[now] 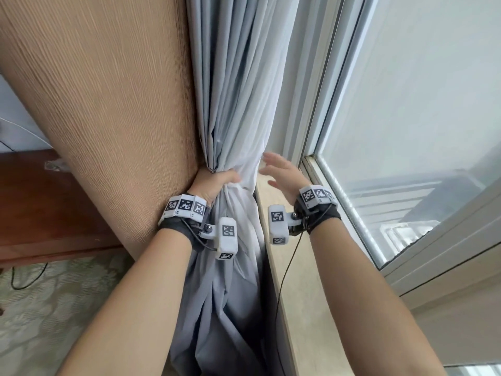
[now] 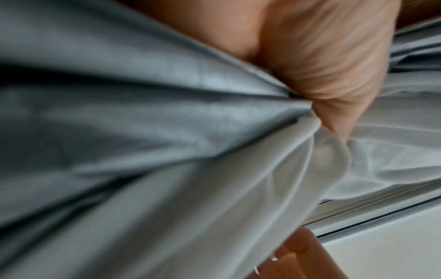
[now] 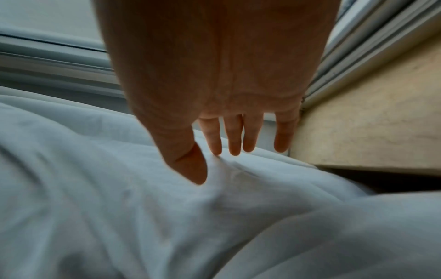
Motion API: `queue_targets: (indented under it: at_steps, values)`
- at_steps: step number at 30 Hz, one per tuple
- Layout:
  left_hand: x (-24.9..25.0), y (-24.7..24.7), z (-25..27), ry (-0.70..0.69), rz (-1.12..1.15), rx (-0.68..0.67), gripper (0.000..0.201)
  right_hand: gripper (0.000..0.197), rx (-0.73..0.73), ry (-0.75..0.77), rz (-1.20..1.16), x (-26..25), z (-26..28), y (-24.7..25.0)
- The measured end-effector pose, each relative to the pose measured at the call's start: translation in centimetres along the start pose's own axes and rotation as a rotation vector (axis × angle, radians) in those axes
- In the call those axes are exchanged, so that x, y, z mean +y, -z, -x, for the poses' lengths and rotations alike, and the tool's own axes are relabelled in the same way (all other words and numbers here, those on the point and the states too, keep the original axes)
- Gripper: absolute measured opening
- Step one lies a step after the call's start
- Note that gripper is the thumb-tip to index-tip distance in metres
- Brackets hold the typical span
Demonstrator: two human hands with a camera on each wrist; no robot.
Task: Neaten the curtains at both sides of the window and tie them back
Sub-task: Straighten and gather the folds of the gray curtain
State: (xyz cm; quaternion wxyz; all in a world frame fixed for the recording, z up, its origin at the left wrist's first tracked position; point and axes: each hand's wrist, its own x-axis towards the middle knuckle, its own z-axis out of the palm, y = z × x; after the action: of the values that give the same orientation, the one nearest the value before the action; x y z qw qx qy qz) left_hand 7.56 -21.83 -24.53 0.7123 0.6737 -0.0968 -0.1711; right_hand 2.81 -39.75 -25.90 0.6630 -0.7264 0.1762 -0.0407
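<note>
- Left hand (image 1: pixel 214 184) grips the pale grey curtain (image 1: pixel 238 85), bunching its pleats against the tan outer drape (image 1: pixel 103 104).
- Right hand (image 1: pixel 282 172), fingers spread wide, hovers by the folds above the beige windowsill (image 1: pixel 301 294).
- Patterned carpet (image 1: pixel 48 308) below.

Bright window (image 1: pixel 406 104), beige sill (image 1: pixel 306 308), patterned carpet (image 1: pixel 54 308)

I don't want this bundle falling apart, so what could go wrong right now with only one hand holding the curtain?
Only the left hand grips the gathered grey curtain; the right hand is open beside it, so outer folds could slip loose. No tie-back is visible, so reaching for one might loosen the bundle.
</note>
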Motion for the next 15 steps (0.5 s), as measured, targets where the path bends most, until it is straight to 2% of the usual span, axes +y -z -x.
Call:
queue_targets:
  at_steps: [2,5,8,10,13,15]
  values:
    - [0.0,0.2,0.0,0.032,-0.007,-0.082,0.041,0.058,-0.132,0.002,-0.083,0.0,-0.5,-1.0]
    - [0.3,0.4,0.2,0.027,-0.019,-0.137,0.035,0.039,-0.173,0.042,-0.153,-0.1,-0.8,-2.0]
    - [0.4,0.5,0.3,0.004,-0.022,-0.120,0.031,0.023,-0.071,0.091,-0.168,0.2,-1.0,-2.2]
    - [0.2,0.6,0.0,-0.013,-0.028,-0.082,0.029,0.005,0.038,0.105,-0.217,0.2,-0.8,-2.0]
    - [0.0,0.3,-0.6,-0.061,-0.033,0.015,0.023,0.010,0.145,0.155,-0.270,0.2,0.1,-1.4]
    - [0.0,-0.3,-0.9,-0.107,-0.028,0.078,0.025,0.013,0.132,0.208,-0.253,0.2,1.1,-0.9]
